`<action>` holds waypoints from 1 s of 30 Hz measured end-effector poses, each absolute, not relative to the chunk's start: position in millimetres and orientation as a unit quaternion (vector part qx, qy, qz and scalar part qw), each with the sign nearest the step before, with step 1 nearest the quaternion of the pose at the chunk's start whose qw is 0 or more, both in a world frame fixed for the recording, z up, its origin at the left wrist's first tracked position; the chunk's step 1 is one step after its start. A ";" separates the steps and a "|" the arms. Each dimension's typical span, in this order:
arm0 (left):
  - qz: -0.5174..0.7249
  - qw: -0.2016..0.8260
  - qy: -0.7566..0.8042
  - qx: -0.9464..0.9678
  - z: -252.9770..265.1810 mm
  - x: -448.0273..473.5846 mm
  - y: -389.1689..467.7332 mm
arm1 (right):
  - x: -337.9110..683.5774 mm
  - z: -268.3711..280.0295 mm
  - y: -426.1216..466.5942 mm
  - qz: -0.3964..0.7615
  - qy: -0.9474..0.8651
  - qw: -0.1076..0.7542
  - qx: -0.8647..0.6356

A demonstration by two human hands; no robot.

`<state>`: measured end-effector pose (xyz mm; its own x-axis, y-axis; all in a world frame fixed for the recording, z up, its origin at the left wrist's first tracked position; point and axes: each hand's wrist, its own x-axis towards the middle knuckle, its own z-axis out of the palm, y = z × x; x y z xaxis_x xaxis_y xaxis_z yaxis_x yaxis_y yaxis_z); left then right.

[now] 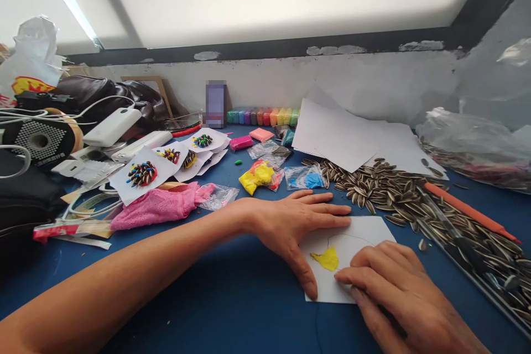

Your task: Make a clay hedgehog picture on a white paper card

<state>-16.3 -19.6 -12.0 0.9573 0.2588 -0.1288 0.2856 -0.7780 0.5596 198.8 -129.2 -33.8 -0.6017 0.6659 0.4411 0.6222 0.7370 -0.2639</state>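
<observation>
A small sheet of white paper [367, 225] lies on the blue table, with a thin curved line drawn on it. Yellow modelling clay [327, 259] is spread in a flat patch near the start of that line. My left hand [294, 227] rests over the paper's left side, fingers spread and thumb at the lower edge. On the right side, my right hand [398, 293] is bent with its fingers together, its index fingertip pressing the paper just beside the clay. No object shows in it, though its palm is hidden.
Sunflower seeds [373, 188] are heaped at the right, with an orange pen [468, 210] on them. Behind are blank sheets [336, 133], an opened yellow clay pack [257, 177], and seed-covered cards [143, 174]. A pink cloth [155, 207] and cables lie left.
</observation>
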 end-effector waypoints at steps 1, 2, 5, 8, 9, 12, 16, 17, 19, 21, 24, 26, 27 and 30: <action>-0.023 0.300 0.143 0.943 -12.2 -16.4 -19.5 | 198.1 -32.9 -129.5 0.052 -0.895 0.256 -0.363; -0.023 0.301 0.142 0.943 -12.5 -16.4 -19.5 | 197.5 -32.3 -129.9 0.058 -0.895 0.252 -0.363; -0.029 0.301 0.147 0.942 -12.6 -16.1 -19.6 | 197.5 -32.0 -131.1 0.058 -0.896 0.249 -0.363; -0.033 0.300 0.150 0.942 -12.2 -15.8 -19.7 | 197.8 -33.5 -131.1 0.055 -0.898 0.241 -0.363; -0.031 0.299 0.149 0.942 -12.1 -15.8 -19.6 | 197.4 -33.9 -130.7 0.053 -0.899 0.239 -0.364; -0.027 0.295 0.145 0.944 -12.3 -16.0 -19.5 | 195.0 -34.6 -128.5 0.036 -0.898 0.246 -0.363; -0.026 0.296 0.145 0.944 -13.1 -16.5 -19.5 | 194.1 -33.3 -126.1 0.025 -0.899 0.249 -0.358; -0.024 0.297 0.145 0.943 -13.2 -16.6 -19.6 | 194.7 -32.8 -126.0 0.026 -0.901 0.250 -0.355; -0.024 0.300 0.146 0.942 -12.9 -16.7 -19.8 | 196.1 -32.1 -126.3 0.027 -0.902 0.252 -0.349; -0.027 0.303 0.147 0.941 -12.1 -16.6 -20.0 | 196.8 -32.3 -127.2 0.033 -0.902 0.253 -0.348; -0.031 0.306 0.149 0.940 -10.9 -16.3 -20.2 | 195.4 -34.1 -128.8 0.053 -0.899 0.256 -0.352; -0.032 0.305 0.150 0.940 -10.6 -16.2 -20.3 | 193.8 -35.2 -129.4 0.065 -0.895 0.259 -0.357; -0.033 0.304 0.151 0.940 -10.7 -16.2 -20.3 | 193.4 -35.3 -129.3 0.069 -0.894 0.257 -0.360; -0.030 0.300 0.151 0.941 -11.5 -16.2 -20.3 | 194.2 -33.6 -128.1 0.061 -0.896 0.248 -0.363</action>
